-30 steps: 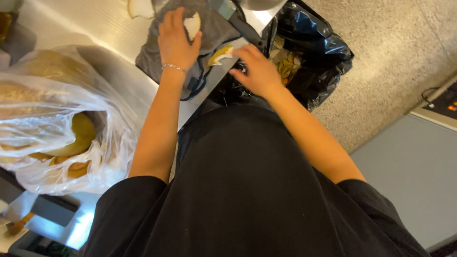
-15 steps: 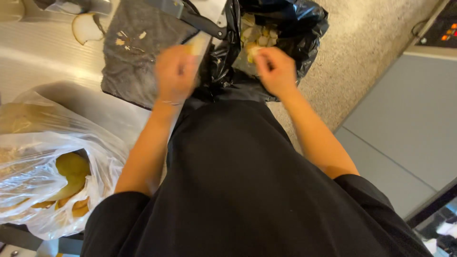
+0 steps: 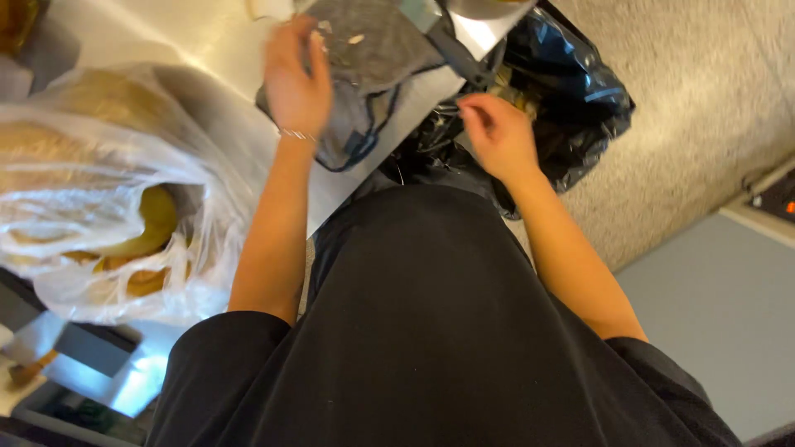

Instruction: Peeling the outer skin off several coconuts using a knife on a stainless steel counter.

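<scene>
The left hand (image 3: 296,83) rests open-fingered on a grey cloth (image 3: 377,74) — nothing clasped. The right hand (image 3: 499,136), fingers loosely curled and seemingly empty, hovers at the black bin bag (image 3: 571,99) just beyond it.

Bright, even indoor light falls from above. Glare washes out the clear plastic bag (image 3: 91,207) at left and glints off the black bin bag (image 3: 571,99) at upper right. The left hand (image 3: 296,79) is smeared by motion blur. The upper left corner is soft and out of focus.
</scene>
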